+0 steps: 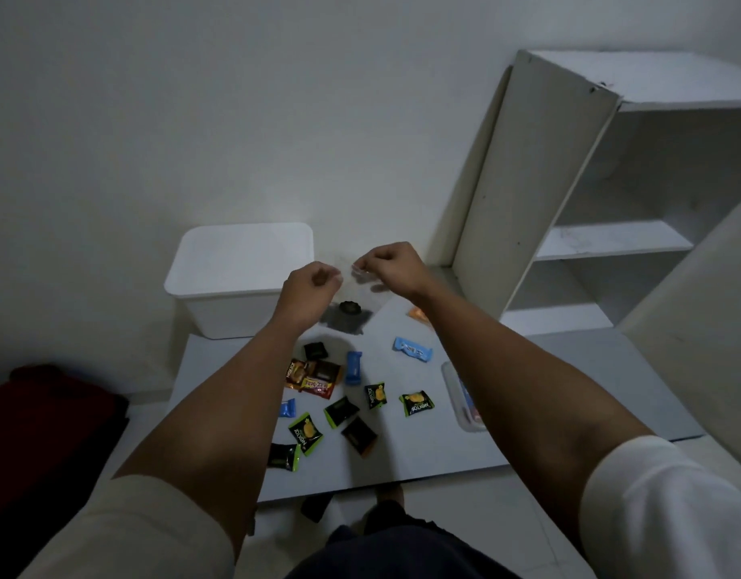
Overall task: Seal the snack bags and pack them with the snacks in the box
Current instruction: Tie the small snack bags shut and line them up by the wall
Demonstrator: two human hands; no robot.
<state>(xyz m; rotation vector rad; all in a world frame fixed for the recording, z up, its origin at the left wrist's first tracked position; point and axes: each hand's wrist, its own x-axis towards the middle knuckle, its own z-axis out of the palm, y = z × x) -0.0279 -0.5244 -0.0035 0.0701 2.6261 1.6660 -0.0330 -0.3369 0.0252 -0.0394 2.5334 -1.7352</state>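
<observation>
Both hands raised above the board [527,432], each pinching a top corner of a clear bag [356,294]: left hand [312,286] closed on the left corner, right hand [387,265] closed on the right, fingertips narrow, thumb against forefinger. Bag hangs between and below the two grips, nearly transparent; a dark snack [348,307] sits low inside it, under the gap between the hands. Whether the bag's top edge is sealed cannot be told. White box [218,302] stands just left of the left hand, beyond it. Loose wrapped snacks [339,403] lie scattered on the board well below the grips, nearer the person. A blue bar [412,349] lies below the right hand. Second bag [460,394] lies flat, down and right of the right grip.
</observation>
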